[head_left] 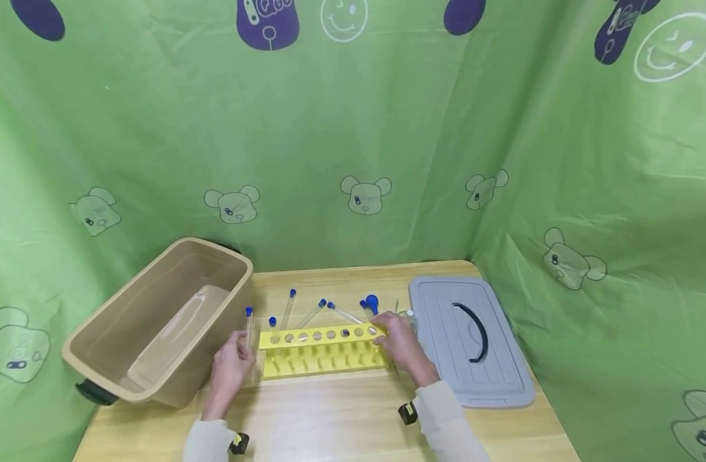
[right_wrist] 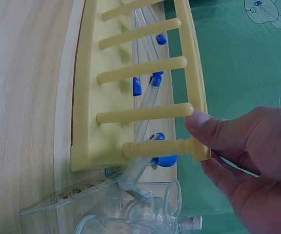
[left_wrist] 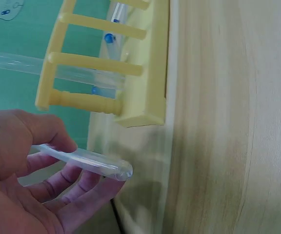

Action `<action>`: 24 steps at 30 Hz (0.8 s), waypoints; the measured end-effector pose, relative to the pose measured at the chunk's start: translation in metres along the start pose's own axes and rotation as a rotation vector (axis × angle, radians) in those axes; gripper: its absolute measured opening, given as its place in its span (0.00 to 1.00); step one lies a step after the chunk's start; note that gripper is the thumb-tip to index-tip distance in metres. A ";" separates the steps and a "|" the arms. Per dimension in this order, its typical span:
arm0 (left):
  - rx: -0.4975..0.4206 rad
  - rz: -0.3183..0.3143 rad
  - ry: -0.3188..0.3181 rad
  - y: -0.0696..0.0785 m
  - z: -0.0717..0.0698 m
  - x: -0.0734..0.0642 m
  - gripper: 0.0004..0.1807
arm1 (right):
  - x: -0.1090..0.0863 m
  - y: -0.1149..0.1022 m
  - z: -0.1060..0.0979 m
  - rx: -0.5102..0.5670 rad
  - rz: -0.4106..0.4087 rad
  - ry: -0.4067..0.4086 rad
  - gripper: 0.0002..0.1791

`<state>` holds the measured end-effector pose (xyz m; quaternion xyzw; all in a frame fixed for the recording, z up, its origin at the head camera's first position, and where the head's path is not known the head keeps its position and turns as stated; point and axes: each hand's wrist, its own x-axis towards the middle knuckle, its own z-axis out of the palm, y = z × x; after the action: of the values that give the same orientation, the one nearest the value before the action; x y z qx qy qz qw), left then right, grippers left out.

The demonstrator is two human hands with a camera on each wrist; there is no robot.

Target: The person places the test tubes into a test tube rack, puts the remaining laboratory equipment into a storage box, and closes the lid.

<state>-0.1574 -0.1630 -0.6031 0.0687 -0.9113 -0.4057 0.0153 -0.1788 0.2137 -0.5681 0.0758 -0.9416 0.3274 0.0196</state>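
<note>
My left hand [head_left: 231,367] pinches a clear test tube [head_left: 249,326] with a blue cap, held nearly upright just left of the yellow test tube rack [head_left: 324,366]. In the left wrist view the tube's rounded bottom [left_wrist: 123,170] sticks out past the thumb and fingers, apart from the rack. A blue-capped tube [head_left: 273,328] stands in the rack's leftmost hole. My right hand [head_left: 403,343] grips the rack's top bar at its right end, thumb [right_wrist: 201,122] in front and fingers behind.
Several blue-capped tubes [head_left: 310,314] lie behind the rack. Near its right end are a blue rubber bulb [head_left: 372,303], a graduated glass pipette [right_wrist: 72,194] and clear glassware [right_wrist: 155,209]. A brown bin [head_left: 217,327] stands left; its grey lid [head_left: 445,346] lies right.
</note>
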 end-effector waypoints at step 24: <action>-0.220 0.318 0.344 0.059 -0.030 -0.035 0.24 | -0.001 0.004 -0.001 0.027 -0.026 0.020 0.23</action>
<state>-0.1269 -0.1418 -0.5383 -0.0095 -0.8449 -0.4774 0.2412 -0.1786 0.2172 -0.5700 0.0852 -0.9357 0.3407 0.0325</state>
